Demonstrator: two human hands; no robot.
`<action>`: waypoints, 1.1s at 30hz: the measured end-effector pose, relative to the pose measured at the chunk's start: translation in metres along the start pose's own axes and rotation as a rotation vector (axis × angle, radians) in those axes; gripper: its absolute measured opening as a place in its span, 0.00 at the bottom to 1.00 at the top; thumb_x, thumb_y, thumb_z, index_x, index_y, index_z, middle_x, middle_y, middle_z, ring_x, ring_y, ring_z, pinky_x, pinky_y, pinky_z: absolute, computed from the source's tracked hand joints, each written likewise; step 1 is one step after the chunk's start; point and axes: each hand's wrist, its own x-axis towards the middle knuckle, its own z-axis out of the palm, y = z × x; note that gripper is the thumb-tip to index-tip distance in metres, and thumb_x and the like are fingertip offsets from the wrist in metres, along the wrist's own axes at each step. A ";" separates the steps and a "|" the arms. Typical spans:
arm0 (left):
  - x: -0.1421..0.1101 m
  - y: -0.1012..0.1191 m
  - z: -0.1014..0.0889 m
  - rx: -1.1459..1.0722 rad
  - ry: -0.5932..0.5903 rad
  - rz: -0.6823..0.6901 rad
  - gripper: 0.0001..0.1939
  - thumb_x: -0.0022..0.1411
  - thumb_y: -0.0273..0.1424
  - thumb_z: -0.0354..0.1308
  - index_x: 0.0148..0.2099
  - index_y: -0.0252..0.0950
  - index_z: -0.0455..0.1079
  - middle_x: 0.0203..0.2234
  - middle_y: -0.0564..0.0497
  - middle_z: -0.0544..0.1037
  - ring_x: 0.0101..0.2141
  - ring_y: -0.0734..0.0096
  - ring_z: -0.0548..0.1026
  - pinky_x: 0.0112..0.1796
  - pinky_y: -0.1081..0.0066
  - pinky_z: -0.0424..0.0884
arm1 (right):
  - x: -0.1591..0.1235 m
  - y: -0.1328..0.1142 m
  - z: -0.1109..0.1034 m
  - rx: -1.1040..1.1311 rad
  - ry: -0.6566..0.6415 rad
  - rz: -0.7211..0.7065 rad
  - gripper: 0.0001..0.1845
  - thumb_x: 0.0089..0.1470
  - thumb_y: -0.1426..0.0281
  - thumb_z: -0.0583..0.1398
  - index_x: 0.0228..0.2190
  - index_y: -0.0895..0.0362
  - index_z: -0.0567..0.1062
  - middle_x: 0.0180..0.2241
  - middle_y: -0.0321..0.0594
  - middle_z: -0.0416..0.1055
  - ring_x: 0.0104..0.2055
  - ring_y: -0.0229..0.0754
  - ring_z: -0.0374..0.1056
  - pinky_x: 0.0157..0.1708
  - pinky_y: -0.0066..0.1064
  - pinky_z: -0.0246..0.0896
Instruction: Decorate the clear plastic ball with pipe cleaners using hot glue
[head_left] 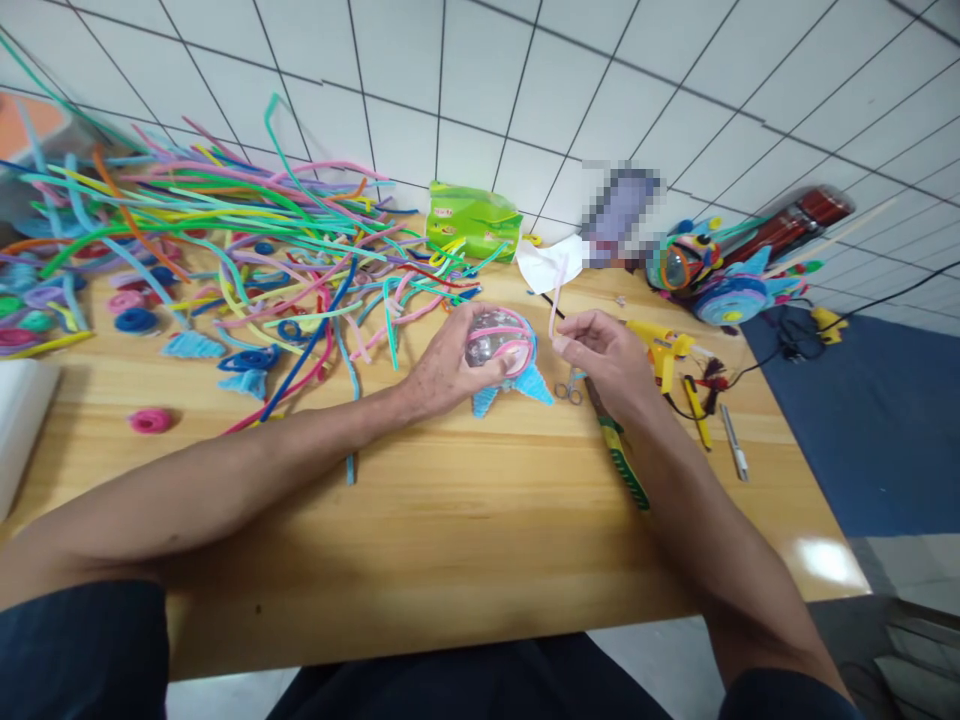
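My left hand (444, 368) is wrapped round a clear ball (496, 345) banded with pink pipe cleaner, sitting over light blue fuzzy fins (534, 386) on the wooden table (465, 520). My right hand (606, 352) pinches the end of a pale pink pipe cleaner (556, 300) just right of the ball. That strand rises from my fingers and bends at its top.
A big heap of coloured pipe cleaners (225, 240) covers the table's back left, with coiled discs (150, 420) nearby. Small scissors (568, 388), a yellow glue gun (664, 350), green-handled pliers (622, 465), a green packet (472, 220) and finished craft figures (712, 275) lie around.
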 end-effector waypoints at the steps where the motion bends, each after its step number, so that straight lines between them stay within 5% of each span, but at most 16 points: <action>1: 0.000 -0.001 0.000 -0.013 0.003 -0.012 0.28 0.65 0.42 0.68 0.62 0.39 0.66 0.57 0.41 0.78 0.55 0.54 0.80 0.58 0.51 0.79 | -0.001 0.008 -0.007 -0.086 0.055 -0.012 0.15 0.51 0.57 0.71 0.36 0.52 0.78 0.32 0.35 0.77 0.34 0.41 0.71 0.37 0.35 0.67; 6: 0.000 -0.004 0.001 -0.105 0.022 -0.065 0.29 0.65 0.42 0.68 0.62 0.40 0.65 0.56 0.43 0.81 0.54 0.57 0.83 0.58 0.54 0.81 | -0.012 0.047 -0.038 -0.620 0.091 0.005 0.09 0.54 0.62 0.68 0.35 0.52 0.80 0.34 0.39 0.80 0.36 0.46 0.74 0.41 0.40 0.68; 11: 0.000 -0.005 -0.001 -0.108 0.021 -0.076 0.29 0.66 0.46 0.68 0.63 0.40 0.65 0.57 0.43 0.81 0.55 0.56 0.83 0.58 0.56 0.81 | -0.022 0.070 -0.046 -0.863 0.105 -0.022 0.09 0.57 0.63 0.66 0.38 0.53 0.80 0.38 0.45 0.83 0.41 0.52 0.77 0.47 0.45 0.71; 21: 0.000 -0.010 -0.005 -0.086 0.003 -0.051 0.33 0.66 0.54 0.69 0.63 0.42 0.65 0.55 0.44 0.81 0.51 0.57 0.84 0.51 0.60 0.83 | -0.023 0.072 -0.050 -0.952 0.073 0.055 0.13 0.58 0.71 0.61 0.45 0.55 0.80 0.40 0.49 0.83 0.45 0.56 0.78 0.47 0.47 0.72; 27: 0.000 -0.010 -0.004 -0.078 0.004 -0.024 0.32 0.67 0.52 0.69 0.63 0.43 0.65 0.59 0.43 0.79 0.56 0.55 0.82 0.56 0.58 0.82 | -0.031 0.063 -0.058 -0.963 0.095 0.056 0.16 0.56 0.74 0.61 0.45 0.54 0.80 0.43 0.51 0.83 0.48 0.59 0.78 0.47 0.47 0.71; 31: -0.001 -0.010 -0.003 -0.094 0.000 -0.013 0.31 0.67 0.51 0.69 0.63 0.42 0.66 0.58 0.43 0.80 0.55 0.56 0.82 0.55 0.59 0.83 | -0.035 0.048 -0.044 -0.959 0.057 0.007 0.05 0.62 0.67 0.62 0.37 0.53 0.79 0.40 0.49 0.82 0.46 0.56 0.77 0.47 0.44 0.69; 33: -0.001 -0.010 -0.004 -0.075 0.003 -0.020 0.32 0.66 0.52 0.69 0.63 0.41 0.66 0.56 0.44 0.80 0.53 0.56 0.83 0.53 0.59 0.83 | -0.036 0.041 -0.032 -0.993 0.008 0.059 0.09 0.64 0.63 0.63 0.32 0.52 0.78 0.37 0.47 0.82 0.43 0.54 0.76 0.43 0.42 0.66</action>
